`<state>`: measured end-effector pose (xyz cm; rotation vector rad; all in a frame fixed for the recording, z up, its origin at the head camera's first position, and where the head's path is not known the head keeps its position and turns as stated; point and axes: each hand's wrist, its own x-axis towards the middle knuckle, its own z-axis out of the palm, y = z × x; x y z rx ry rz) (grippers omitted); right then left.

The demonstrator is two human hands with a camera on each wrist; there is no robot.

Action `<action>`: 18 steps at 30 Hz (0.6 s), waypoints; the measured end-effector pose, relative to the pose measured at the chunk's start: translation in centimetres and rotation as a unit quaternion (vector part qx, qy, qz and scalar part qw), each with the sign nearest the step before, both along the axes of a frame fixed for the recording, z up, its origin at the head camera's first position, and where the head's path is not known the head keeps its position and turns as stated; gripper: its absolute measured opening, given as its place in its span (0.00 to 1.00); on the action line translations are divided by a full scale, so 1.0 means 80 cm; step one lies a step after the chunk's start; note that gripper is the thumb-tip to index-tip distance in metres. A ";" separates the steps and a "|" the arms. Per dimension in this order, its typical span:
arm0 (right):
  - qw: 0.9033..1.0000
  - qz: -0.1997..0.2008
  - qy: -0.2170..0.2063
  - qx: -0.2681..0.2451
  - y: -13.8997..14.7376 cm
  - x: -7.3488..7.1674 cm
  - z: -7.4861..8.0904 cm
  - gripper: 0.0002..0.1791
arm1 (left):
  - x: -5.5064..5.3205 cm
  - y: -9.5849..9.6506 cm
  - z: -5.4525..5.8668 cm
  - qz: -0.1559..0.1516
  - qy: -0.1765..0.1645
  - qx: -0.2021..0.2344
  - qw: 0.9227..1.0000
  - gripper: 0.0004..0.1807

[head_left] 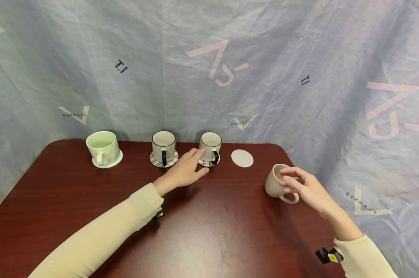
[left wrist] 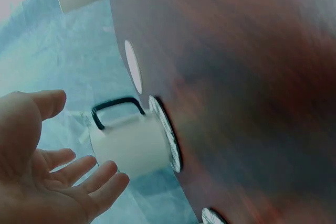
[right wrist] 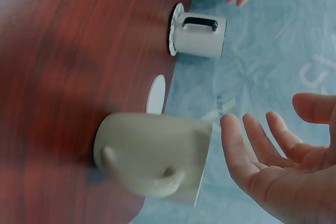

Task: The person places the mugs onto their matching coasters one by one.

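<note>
My left hand reaches over the table, fingers loosely spread. In the head view its fingertips overlap a white ribbed mug with a black rim and handle, standing on a plaid coaster. The left wrist view shows this hand beside that mug with nothing in its grasp. My right hand hovers by a beige mug, its loosely bent fingers near the rim. A gap shows between these fingers and the mug in the right wrist view. The beige mug's handle points toward my side.
A bare white round coaster lies between the ribbed mug and the beige one. Further left, another black-rimmed white mug stands on a plaid coaster, and a pale green mug on a white coaster. A fabric curtain hangs behind the table.
</note>
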<state>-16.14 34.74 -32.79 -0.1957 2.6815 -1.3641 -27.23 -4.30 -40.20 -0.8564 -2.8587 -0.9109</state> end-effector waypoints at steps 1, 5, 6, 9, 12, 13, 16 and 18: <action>1.000 -0.003 0.003 -0.002 0.004 0.003 -0.001 0.28 | 0.003 0.004 0.001 -0.002 0.000 0.003 1.000 0.42; 1.000 -0.014 0.009 -0.013 0.017 0.012 -0.002 0.26 | 0.011 0.018 0.002 -0.011 -0.002 0.010 1.000 0.40; 1.000 -0.015 0.011 -0.016 0.020 0.014 -0.002 0.25 | 0.012 0.022 0.002 -0.012 -0.001 0.011 1.000 0.40; 0.999 -0.016 0.019 -0.026 0.030 0.019 -0.004 0.23 | 0.016 0.032 0.001 -0.016 -0.003 0.015 1.000 0.40; 0.999 -0.017 0.028 -0.033 0.038 0.023 -0.008 0.21 | 0.019 0.044 0.000 -0.022 -0.003 0.020 1.000 0.40; 0.999 -0.019 0.030 -0.035 0.040 0.024 -0.009 0.21 | 0.020 0.048 0.000 -0.025 -0.003 0.020 0.999 0.40; 0.999 -0.025 0.029 -0.038 0.047 0.027 -0.015 0.22 | 0.021 0.062 -0.001 -0.035 -0.003 0.019 0.999 0.39; 0.998 -0.029 0.029 -0.040 0.050 0.028 -0.019 0.22 | 0.020 0.071 -0.001 -0.039 -0.003 0.017 0.999 0.39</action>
